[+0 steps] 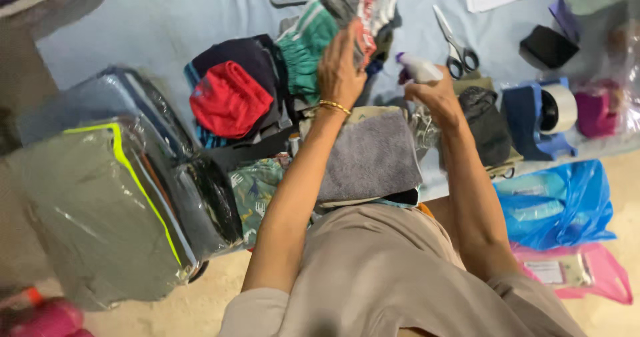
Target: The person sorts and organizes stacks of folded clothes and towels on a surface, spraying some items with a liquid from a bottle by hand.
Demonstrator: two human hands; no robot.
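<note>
Small white spray bottle (421, 68) with a purple top sits upper centre of the frame, held in the right hand (437, 92) — fingers closed round its lower part, nozzle end pointing left. Just left of it the left hand (339, 70) is raised, palm against a bunched garment (365, 17) of grey, red and white cloth at top centre; whether the fingers actually clamp the cloth I cannot tell, blurred. Gold bangle (334, 105) on the left wrist.

Below the hands, a folded grey towel (370, 156) lies at centre, on the lap. Left of the left hand: green striped cloth (303, 47), then a red folded garment (229, 100) on dark clothes. Far left — stack of clothes in clear plastic bags (110, 204), one with a neon yellow stripe.

Right of the bottle: scissors (457, 47) on the pale blue sheet (160, 17), a dark grey folded item (487, 124), a blue tape dispenser (537, 117) with a white roll. Lower right: blue plastic bag (567, 204), pink bag (600, 277) under it.
</note>
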